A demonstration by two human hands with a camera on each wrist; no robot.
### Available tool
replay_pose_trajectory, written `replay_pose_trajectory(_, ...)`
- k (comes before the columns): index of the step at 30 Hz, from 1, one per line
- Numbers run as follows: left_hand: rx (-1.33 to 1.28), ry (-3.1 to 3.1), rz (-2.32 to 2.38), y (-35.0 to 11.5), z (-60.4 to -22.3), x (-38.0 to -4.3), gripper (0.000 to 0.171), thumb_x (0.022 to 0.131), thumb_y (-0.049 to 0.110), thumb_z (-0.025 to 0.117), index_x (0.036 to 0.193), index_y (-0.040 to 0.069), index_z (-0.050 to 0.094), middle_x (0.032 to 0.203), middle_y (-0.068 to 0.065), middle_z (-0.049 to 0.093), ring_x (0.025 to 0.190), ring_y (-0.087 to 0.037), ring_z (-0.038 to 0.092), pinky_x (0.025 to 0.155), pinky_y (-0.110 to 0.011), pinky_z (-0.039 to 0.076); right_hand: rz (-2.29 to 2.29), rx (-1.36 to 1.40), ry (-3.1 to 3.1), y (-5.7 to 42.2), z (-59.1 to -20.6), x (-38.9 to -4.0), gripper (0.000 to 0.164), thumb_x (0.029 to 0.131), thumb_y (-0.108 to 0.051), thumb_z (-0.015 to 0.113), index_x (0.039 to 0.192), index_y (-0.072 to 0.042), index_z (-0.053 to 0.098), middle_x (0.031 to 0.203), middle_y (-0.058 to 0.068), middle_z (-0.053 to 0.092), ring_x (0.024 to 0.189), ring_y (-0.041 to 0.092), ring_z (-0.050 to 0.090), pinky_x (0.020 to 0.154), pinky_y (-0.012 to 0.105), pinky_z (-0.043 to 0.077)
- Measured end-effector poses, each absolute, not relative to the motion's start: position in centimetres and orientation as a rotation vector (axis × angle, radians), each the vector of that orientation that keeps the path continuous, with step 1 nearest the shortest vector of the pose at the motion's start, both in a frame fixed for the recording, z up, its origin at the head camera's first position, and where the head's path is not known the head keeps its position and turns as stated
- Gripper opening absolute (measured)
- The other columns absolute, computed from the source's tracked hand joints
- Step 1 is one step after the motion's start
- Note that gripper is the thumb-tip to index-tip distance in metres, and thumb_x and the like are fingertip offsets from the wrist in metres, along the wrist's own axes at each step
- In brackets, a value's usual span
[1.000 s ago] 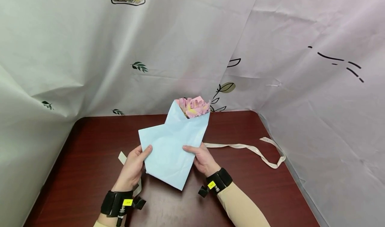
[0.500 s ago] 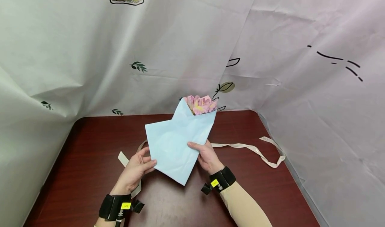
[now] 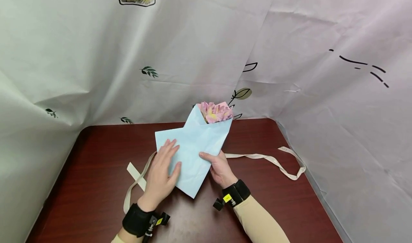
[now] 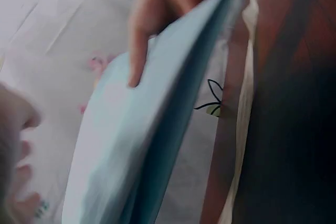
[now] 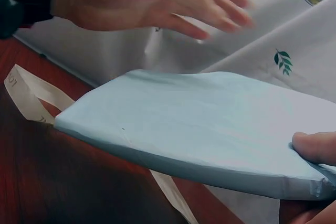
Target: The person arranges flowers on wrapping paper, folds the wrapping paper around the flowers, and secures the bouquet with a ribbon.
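Light blue wrapping paper (image 3: pixel 193 139) is folded around a pink-and-yellow flower (image 3: pixel 215 112), which shows at the upper right with a bit of pink paper behind it. My right hand (image 3: pixel 221 167) grips the bouquet by its right edge, thumb on the front and fingers hidden behind. Fingers spread, my left hand (image 3: pixel 161 175) hovers over the left part of the paper; a gap between palm and paper shows in the right wrist view, where the hand (image 5: pixel 173 3) is above the blue sheet (image 5: pixel 173 108). The folded paper edge (image 4: pixel 173 103) fills the left wrist view.
A cream ribbon (image 3: pixel 262 157) runs under the bouquet across the dark red table (image 3: pixel 106 157). Its left end (image 3: pixel 136 177) loops beside my left hand; the right end curls near the table's right edge. A white printed curtain (image 3: pixel 199 57) stands behind the table.
My left hand let go of the paper's lower left edge and moved over its front, fingers spread. The bouquet shifted slightly right and up, still in my right hand.
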State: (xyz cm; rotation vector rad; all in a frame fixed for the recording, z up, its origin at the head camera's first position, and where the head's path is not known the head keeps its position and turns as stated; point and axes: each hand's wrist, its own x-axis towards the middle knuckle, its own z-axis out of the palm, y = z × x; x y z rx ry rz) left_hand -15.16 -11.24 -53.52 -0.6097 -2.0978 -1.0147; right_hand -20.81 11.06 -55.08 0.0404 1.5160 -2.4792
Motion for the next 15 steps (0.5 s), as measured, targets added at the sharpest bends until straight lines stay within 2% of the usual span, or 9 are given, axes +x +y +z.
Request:
replay_pose_trajectory(3, -0.613, -2.33, -0.886, -10.5, -53.3, -15.7, 0.066, 0.104, 0.015, 0.068, 0.162, 0.001, 0.042, 0.17, -0.017, 0.037, 0.159, -0.035, 0.03, 0.129, -0.049, 0.019, -2.471, 0.029, 1.524, 10.8, -55.0, -20.7, 0.046, 0.097, 0.004, 0.073, 0.138, -0.006, 0.054, 0.126, 0.007, 0.067, 0.112, 0.022, 0.071, 0.096, 0.035, 0.058)
replay_pose_trajectory(6, -0.548, -2.453, -0.836, -10.3, -53.3, -16.2, 0.071, 0.107, 0.02, 0.066, 0.166, -0.001, 0.033, 0.173, -0.017, 0.029, 0.162, -0.034, 0.021, 0.129, -0.055, 0.016, -2.462, 0.032, 1.521, 10.6, -54.8, -20.5, 0.045, 0.097, 0.004, 0.073, 0.137, -0.005, 0.054, 0.123, 0.007, 0.068, 0.109, 0.021, 0.072, 0.094, 0.034, 0.058)
replay_pose_trajectory(10, -0.525, -2.52, -0.782, -10.4, -53.3, -16.9, 0.073, 0.109, 0.027, 0.062, 0.167, -0.001, 0.028, 0.175, -0.016, 0.024, 0.163, -0.035, 0.016, 0.127, -0.063, 0.011, -2.461, 0.035, 1.51, 10.5, -54.7, -20.4, 0.044, 0.096, 0.004, 0.073, 0.135, -0.004, 0.054, 0.12, 0.006, 0.069, 0.107, 0.02, 0.072, 0.092, 0.033, 0.059)
replay_pose_trajectory(15, -0.52, -2.57, -0.798, -10.5, -53.3, -17.7, 0.075, 0.112, 0.034, 0.056, 0.169, -0.001, 0.021, 0.178, -0.013, 0.015, 0.164, -0.033, 0.01, 0.127, -0.064, 0.01, -2.455, 0.025, 1.491, 10.6, -54.5, -20.2, 0.043, 0.096, 0.004, 0.073, 0.134, -0.004, 0.055, 0.12, 0.007, 0.069, 0.107, 0.02, 0.073, 0.091, 0.033, 0.059)
